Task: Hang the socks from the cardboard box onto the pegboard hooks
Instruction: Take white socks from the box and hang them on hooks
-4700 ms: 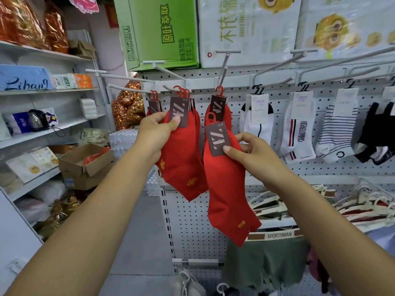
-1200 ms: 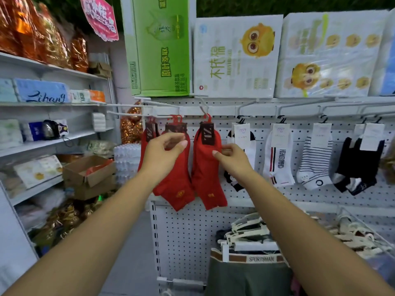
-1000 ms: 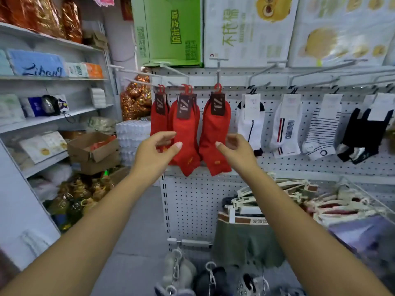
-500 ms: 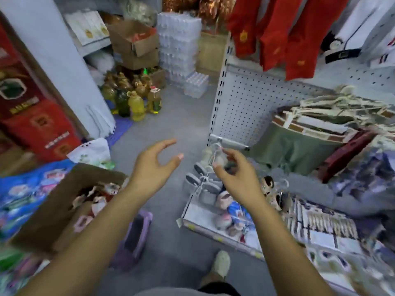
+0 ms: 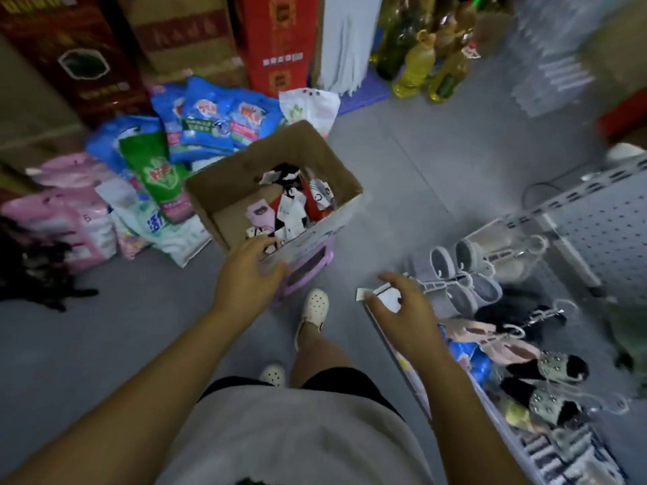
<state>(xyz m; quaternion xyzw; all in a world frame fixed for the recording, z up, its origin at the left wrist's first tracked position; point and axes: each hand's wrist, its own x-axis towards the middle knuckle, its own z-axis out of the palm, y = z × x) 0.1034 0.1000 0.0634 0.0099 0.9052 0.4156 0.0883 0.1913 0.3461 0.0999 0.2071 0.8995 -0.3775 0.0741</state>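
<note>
Swinging down from the pegboard, where a second ago both hands were up beside the hung red socks, the view now takes in the floor; I judge that hanging finished and the next fetch begun. One cardboard box sits at centre frame on one pink stool, and its socks are a jumble too tangled to count, with none taken yet. Two hands show: the left hand reaches the box's near rim with fingers loosely curled on nothing, while the right hand hovers lower right, fingers spread and seemingly empty.
</note>
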